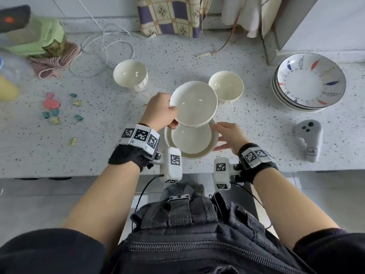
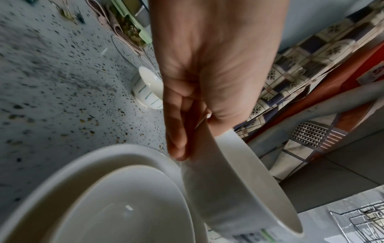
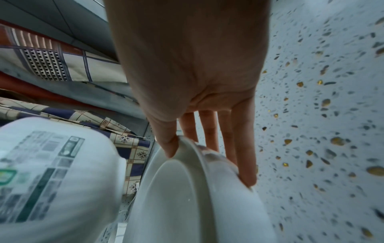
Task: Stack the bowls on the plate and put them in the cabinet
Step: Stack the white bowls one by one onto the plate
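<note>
head, step: stacking; left grip (image 1: 160, 111) clasps held bowl (image 1: 193, 103), centre frame, over plate (image 1: 197, 155) carrying nested bowl (image 1: 190, 140).
head, count: bowls four, two loose bowls (image 1: 130, 75) on desk (image 1: 88, 135) above centre; plate one.
left wrist, next: likely lower held bowl (image 2: 239, 189) level into nested bowl (image 2: 124, 205).
right wrist, plate: right grip (image 3: 191, 74) pinches its rim, lower centre.

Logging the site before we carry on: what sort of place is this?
Probably a home kitchen: a speckled stone counter, a stack of fish-pattern dishes near white bowls, and a checked cloth hanging at the back.
</note>
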The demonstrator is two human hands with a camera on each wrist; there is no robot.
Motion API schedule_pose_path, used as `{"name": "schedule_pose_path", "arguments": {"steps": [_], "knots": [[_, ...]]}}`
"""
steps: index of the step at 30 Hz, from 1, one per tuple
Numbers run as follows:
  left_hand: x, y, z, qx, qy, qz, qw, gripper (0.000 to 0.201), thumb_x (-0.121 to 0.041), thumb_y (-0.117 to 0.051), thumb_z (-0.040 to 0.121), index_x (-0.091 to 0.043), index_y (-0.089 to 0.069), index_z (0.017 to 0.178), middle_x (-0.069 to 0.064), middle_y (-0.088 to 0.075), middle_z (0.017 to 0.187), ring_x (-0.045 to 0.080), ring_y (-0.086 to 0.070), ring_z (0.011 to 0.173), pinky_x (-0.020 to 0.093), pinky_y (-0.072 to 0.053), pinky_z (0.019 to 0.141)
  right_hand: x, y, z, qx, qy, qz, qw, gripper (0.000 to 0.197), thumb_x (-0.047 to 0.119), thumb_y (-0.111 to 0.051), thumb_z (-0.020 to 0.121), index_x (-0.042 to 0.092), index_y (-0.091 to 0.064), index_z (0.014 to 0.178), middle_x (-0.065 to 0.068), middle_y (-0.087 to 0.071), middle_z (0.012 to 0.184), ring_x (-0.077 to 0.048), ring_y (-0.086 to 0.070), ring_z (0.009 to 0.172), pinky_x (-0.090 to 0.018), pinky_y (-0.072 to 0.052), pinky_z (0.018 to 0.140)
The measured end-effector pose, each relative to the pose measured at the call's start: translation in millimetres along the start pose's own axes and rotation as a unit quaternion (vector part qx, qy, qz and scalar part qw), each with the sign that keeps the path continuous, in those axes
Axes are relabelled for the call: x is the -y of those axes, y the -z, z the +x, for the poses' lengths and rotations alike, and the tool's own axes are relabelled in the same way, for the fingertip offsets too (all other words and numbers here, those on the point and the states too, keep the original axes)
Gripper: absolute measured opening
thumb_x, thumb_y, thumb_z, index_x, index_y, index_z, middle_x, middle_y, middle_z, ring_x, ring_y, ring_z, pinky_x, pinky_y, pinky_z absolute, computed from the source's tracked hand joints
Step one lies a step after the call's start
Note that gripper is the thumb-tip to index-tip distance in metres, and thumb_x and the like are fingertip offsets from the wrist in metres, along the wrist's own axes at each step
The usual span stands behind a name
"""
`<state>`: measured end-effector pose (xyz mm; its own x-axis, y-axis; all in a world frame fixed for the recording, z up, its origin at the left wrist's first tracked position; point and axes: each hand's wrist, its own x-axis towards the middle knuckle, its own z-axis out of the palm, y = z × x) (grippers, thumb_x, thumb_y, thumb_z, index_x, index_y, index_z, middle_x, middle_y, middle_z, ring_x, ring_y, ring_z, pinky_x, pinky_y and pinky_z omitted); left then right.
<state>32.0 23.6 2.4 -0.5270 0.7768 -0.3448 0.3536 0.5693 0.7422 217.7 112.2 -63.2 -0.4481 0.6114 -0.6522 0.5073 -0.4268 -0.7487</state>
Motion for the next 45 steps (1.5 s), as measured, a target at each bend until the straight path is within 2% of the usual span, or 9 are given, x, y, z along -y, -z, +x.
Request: {"name": "schedule_pose_path", "arguments": {"steps": [6, 15, 21, 24, 27, 31, 34, 38, 45], "knots": [[11.1, -14.2, -29.0, 0.005, 0.02, 0.031, 0.999, 0.022, 0.006, -0.039, 0.084, 0.002, -0.057, 0.096, 0.021, -0.065, 0.079, 0.034, -0.072, 0.06, 0.045, -0.062, 0.059, -9.7, -3.0, 0.7, -0.015, 0.018, 0.011, 1.0, 0.043, 0.031, -0.059, 0.09, -0.007, -0.062, 0.11, -0.02, -0.071, 0.099, -0.033, -0.07, 0.092, -0.04, -0.061, 0.058], [25.6, -36.8, -44.4, -0.046, 0.018, 0.092, 0.995, 0.026, 0.006, -0.042, 0.082, 0.007, -0.061, 0.101, 0.026, -0.068, 0.092, 0.039, -0.07, 0.068, 0.044, -0.061, 0.066, -18.6, -1.9, -0.2, -0.003, 0.022, 0.036, 0.999, 0.017, 0.023, -0.057, 0.092, 0.011, -0.067, 0.097, -0.007, -0.069, 0.088, -0.028, -0.07, 0.083, -0.045, -0.061, 0.063], [28.2, -46.2, -49.5, -0.057, 0.012, 0.133, 0.989, 0.027, 0.004, -0.042, 0.084, 0.005, -0.06, 0.105, 0.022, -0.067, 0.091, 0.036, -0.07, 0.062, 0.027, -0.052, 0.045, -18.8, -0.4, 0.1, 0.005, 0.029, 0.034, 0.999, 0.02, 0.024, -0.056, 0.093, 0.008, -0.067, 0.099, -0.008, -0.066, 0.092, -0.028, -0.068, 0.081, -0.042, -0.062, 0.06], [33.0, -50.5, -47.2, -0.065, 0.013, 0.135, 0.989, 0.031, 0.003, -0.041, 0.085, 0.003, -0.059, 0.111, 0.021, -0.068, 0.096, 0.032, -0.068, 0.058, 0.033, -0.058, 0.051, -18.7, 0.5, 0.5, 0.011, 0.029, 0.032, 0.999, 0.017, 0.024, -0.055, 0.093, 0.01, -0.065, 0.092, -0.007, -0.066, 0.089, -0.026, -0.068, 0.078, -0.043, -0.062, 0.06], [37.5, -53.4, -44.4, -0.075, 0.003, 0.146, 0.986, 0.032, 0.0, -0.042, 0.087, 0.003, -0.057, 0.115, 0.023, -0.067, 0.103, 0.038, -0.069, 0.08, 0.044, -0.06, 0.071, -19.0, 1.0, 0.6, 0.014, 0.03, 0.033, 0.999, 0.017, 0.024, -0.055, 0.093, 0.01, -0.065, 0.09, -0.007, -0.067, 0.089, -0.026, -0.068, 0.076, -0.043, -0.062, 0.06], [41.1, -55.7, -42.1, -0.097, -0.009, 0.195, 0.976, 0.033, -0.004, -0.045, 0.091, 0.003, -0.052, 0.121, 0.023, -0.065, 0.113, 0.037, -0.061, 0.104, 0.042, -0.05, 0.087, -18.4, 0.8, 0.0, 0.013, 0.031, 0.029, 0.999, 0.017, 0.023, -0.054, 0.093, 0.012, -0.066, 0.086, -0.007, -0.067, 0.089, -0.026, -0.068, 0.077, -0.043, -0.062, 0.06], [43.0, -55.9, -43.1, -0.103, -0.025, 0.194, 0.975, 0.036, -0.007, -0.043, 0.094, 0.0, -0.047, 0.129, 0.022, -0.066, 0.11, 0.037, -0.065, 0.097, 0.042, -0.055, 0.083, -17.3, 0.3, -0.4, 0.009, 0.027, 0.031, 0.999, 0.02, 0.022, -0.053, 0.094, 0.008, -0.066, 0.097, -0.008, -0.067, 0.09, -0.026, -0.069, 0.078, -0.043, -0.061, 0.058], [46.5, -52.0, -40.3, -0.08, -0.04, 0.192, 0.977, 0.034, -0.013, -0.044, 0.095, -0.004, -0.045, 0.127, 0.022, -0.068, 0.099, 0.036, -0.068, 0.077, 0.046, -0.059, 0.067, -14.6, -3.6, -1.5, 0.003, 0.024, 0.032, 0.999, 0.021, 0.02, -0.051, 0.095, 0.006, -0.065, 0.089, -0.01, -0.067, 0.087, -0.027, -0.07, 0.075, -0.045, -0.061, 0.054], [51.6, -36.8, -27.1, -0.097, -0.021, 0.197, 0.975, 0.04, -0.037, -0.038, 0.098, -0.009, -0.047, 0.126, 0.017, -0.069, 0.099, 0.033, -0.064, 0.09, 0.033, -0.043, 0.068, -4.7, -12.8, 0.5, -0.015, 0.024, 0.02, 0.999, 0.02, 0.016, -0.049, 0.094, 0.004, -0.063, 0.087, -0.015, -0.061, 0.086, -0.032, -0.068, 0.069, -0.049, -0.058, 0.049]]}}
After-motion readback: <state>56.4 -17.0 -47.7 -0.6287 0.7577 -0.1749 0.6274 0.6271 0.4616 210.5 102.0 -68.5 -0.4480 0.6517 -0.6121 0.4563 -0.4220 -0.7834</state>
